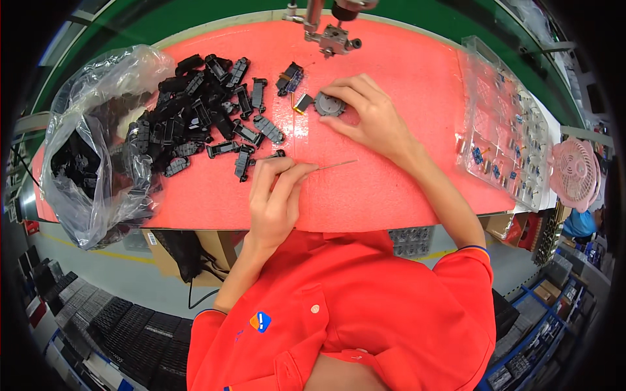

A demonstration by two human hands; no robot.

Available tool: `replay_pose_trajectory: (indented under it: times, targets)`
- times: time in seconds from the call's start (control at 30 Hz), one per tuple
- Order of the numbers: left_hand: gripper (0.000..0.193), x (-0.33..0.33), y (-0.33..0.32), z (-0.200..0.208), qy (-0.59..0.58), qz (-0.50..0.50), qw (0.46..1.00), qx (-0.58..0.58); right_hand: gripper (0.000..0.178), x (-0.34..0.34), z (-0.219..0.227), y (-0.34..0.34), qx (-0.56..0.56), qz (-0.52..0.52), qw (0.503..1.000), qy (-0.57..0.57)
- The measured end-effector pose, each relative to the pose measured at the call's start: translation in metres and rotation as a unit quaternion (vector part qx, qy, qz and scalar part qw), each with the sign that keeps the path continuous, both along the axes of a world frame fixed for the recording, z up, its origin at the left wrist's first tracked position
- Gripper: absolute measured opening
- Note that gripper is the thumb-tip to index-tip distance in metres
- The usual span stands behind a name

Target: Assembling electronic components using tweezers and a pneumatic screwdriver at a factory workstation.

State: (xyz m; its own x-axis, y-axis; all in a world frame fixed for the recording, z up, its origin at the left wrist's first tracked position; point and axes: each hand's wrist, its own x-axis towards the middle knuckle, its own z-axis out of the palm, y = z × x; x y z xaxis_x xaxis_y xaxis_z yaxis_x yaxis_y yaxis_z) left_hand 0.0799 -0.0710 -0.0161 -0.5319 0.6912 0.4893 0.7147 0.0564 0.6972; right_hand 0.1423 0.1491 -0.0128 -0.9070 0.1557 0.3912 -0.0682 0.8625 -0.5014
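Between the thumb and fingers of my right hand (378, 120) is a round dark grey casing (330, 105), held at its edge against the mat. Just left of the casing lies a small flat black part (303, 102) with a yellow strip, possibly wired to it. Closer to me, my left hand (275, 195) pinches a thin metal rod-like tool (338, 164), its tip pointing right below the casing. A small blue circuit board (291, 79) with a yellowish piece rests beyond the flat part. My left fingertips are near several black plastic housings (244, 163).
A heap of black housings (195, 111) spreads across the left of the red mat (398, 195). Beside it slumps a clear plastic bag (85, 182) with more inside. Clear trays (505, 124) of small boards stand right, near a pink fan (574, 173). A metal fixture (334, 40) hangs overhead.
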Motion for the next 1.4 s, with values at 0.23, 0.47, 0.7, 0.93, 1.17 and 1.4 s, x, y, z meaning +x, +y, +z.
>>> replay_pose_trajectory:
  times: [0.23,0.47,0.7,0.93,1.17,1.4]
  targets:
    - [0.032,-0.003,-0.004,0.002,-0.029,0.002,0.999,0.025,0.042,0.017,0.024,-0.039,-0.022,-0.021,0.999,0.018]
    - [0.030,-0.018,-0.017,0.001,-0.067,0.034,0.996,0.054,0.041,0.027,0.027,-0.036,0.009,-0.100,0.995,-0.015]
    - [0.027,-0.019,-0.017,0.003,-0.034,-0.022,0.996,0.082,0.034,-0.014,0.007,0.053,-0.022,-0.199,0.980,0.012]
    - [0.025,-0.022,-0.015,-0.001,-0.031,-0.018,0.998,0.047,0.033,-0.041,-0.011,0.092,0.130,-0.113,0.983,0.070]
    - [0.023,-0.014,-0.014,0.002,-0.050,-0.029,0.998,0.021,0.035,0.134,0.033,-0.012,-0.043,-0.092,0.992,-0.076]
    - [0.024,0.003,-0.005,-0.002,-0.081,-0.061,0.995,0.010,0.032,0.163,0.013,-0.039,-0.171,-0.243,0.954,-0.026]
